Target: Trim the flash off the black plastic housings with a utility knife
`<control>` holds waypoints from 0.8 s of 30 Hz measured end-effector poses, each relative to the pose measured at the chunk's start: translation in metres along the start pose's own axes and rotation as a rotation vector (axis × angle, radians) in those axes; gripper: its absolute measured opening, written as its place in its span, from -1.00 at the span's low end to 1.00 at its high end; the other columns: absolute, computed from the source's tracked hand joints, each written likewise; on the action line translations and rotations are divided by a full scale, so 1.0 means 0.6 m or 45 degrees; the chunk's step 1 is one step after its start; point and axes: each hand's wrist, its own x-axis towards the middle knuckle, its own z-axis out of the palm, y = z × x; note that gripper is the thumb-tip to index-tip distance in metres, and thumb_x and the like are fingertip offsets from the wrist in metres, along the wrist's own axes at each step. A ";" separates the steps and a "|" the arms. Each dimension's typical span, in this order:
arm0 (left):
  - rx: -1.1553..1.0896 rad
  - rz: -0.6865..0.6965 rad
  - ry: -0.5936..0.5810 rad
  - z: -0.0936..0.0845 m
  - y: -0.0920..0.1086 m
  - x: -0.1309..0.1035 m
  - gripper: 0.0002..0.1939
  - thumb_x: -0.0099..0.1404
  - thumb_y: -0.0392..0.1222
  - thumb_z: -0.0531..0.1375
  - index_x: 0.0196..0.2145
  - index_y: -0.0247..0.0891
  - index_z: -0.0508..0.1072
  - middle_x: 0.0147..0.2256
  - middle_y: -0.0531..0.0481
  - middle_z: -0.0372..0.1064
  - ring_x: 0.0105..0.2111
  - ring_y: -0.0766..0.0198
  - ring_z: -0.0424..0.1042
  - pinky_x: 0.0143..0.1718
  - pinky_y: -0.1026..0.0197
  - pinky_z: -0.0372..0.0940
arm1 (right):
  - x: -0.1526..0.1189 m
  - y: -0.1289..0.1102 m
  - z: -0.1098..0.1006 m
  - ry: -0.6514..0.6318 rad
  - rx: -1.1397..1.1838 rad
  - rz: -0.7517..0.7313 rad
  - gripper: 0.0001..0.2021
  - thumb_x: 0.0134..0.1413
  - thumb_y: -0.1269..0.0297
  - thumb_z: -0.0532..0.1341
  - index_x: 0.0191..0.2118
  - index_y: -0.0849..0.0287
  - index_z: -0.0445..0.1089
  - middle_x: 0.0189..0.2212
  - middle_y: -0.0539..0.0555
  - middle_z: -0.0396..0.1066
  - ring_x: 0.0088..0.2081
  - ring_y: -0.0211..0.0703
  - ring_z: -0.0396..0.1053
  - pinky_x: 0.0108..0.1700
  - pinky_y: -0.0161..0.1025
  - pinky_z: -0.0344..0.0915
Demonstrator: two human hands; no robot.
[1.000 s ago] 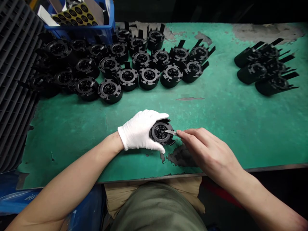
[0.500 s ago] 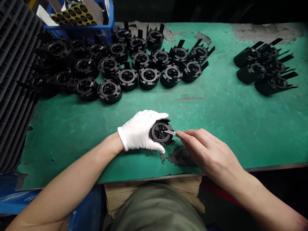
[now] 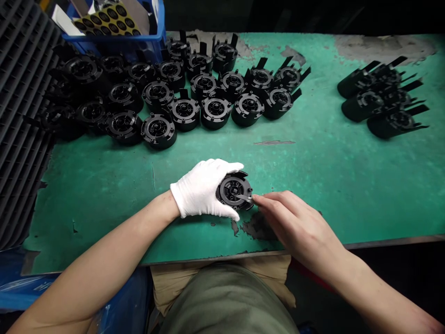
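Observation:
My left hand (image 3: 205,189), in a white glove, is wrapped round the side of a round black plastic housing (image 3: 229,188) near the front of the green table. The housing's open, ribbed face points up toward me. Bare and ungloved, my right hand (image 3: 295,218) pinches a craft knife (image 3: 244,198) from the right. Its thin pointed blade lies over the lower right part of the housing's inner ring. Whether the tip touches the plastic I cannot tell. Most of the knife's handle is hidden by my fingers.
Many similar black housings (image 3: 215,111) crowd the back left of the green table (image 3: 333,176). A smaller cluster of housings (image 3: 361,104) lies at the back right. Behind the left group stands a blue bin (image 3: 114,46) with a yellow sticker sheet (image 3: 107,21). Grey slatted racking (image 3: 21,116) borders the left side.
My right hand has shifted slightly down and left, and the knife blade has moved from the housing's centre to lower right on its face. My left hand keeps its hold.

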 end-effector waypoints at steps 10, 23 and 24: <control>-0.046 0.177 0.025 -0.010 0.016 -0.007 0.05 0.07 0.18 0.62 0.37 -0.14 0.28 0.28 -0.29 0.46 0.25 -0.24 0.50 0.30 -0.25 0.40 | -0.013 0.014 0.042 0.087 0.322 0.122 -0.62 0.45 0.49 0.21 0.27 0.05 0.37 -0.02 0.18 0.58 -0.06 -0.01 0.59 -0.05 -0.07 0.57; -0.015 0.090 0.071 -0.006 0.022 -0.007 -0.07 0.11 0.08 0.57 0.32 -0.17 0.32 0.19 -0.27 0.51 0.16 -0.21 0.55 0.24 -0.25 0.44 | 0.049 0.103 0.033 0.048 0.028 -0.142 -0.72 0.49 0.44 0.18 0.21 0.13 0.40 -0.06 0.19 0.59 -0.11 -0.01 0.48 -0.07 -0.05 0.41; -0.017 0.094 0.067 -0.004 0.019 -0.005 -0.08 0.09 0.14 0.58 0.29 -0.18 0.35 0.16 -0.27 0.53 0.14 -0.22 0.56 0.23 -0.25 0.45 | 0.052 0.108 0.029 0.043 0.035 -0.176 -0.73 0.49 0.45 0.19 0.20 0.15 0.40 -0.06 0.19 0.59 -0.12 -0.02 0.47 -0.08 -0.06 0.40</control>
